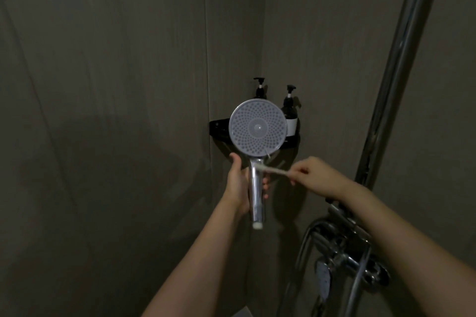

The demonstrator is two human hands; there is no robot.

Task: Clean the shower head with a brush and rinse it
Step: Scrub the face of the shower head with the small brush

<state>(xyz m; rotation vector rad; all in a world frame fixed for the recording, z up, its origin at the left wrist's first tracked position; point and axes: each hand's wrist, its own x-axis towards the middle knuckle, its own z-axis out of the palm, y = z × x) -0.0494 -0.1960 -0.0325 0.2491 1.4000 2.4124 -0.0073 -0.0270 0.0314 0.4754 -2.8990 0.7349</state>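
While the left hand [238,183] grips the shower head [257,129] by its handle at frame centre, nozzle face toward the viewer for access, the right hand [313,175] pinches the brush [273,169], bristles at the neck.

A shower stall in a bathroom is shown, dimly lit. Dark grey wall panels [103,85] meet in a corner, where a black corner shelf [219,128] is fixed, carrying two pump bottles [289,113]. A chrome riser pipe [401,64] and what appears to be a mixer valve [345,247] are mounted at right.
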